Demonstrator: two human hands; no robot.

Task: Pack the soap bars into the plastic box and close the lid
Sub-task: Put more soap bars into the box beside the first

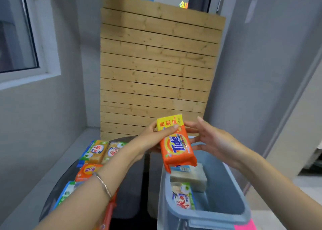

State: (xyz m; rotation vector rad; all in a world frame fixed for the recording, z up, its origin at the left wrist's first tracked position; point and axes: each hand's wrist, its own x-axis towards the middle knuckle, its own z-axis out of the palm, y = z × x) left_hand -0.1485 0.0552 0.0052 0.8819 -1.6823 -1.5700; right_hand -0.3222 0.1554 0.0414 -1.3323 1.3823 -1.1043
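While left hand (151,139) grips glossy orange bar (176,147), rectangular plastic box (224,188)

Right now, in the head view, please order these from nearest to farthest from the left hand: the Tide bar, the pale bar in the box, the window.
1. Tide bar: held in the left hand, above the box.
2. Pale bar: lower down, inside the box.
3. Window: far off, on the left wall.
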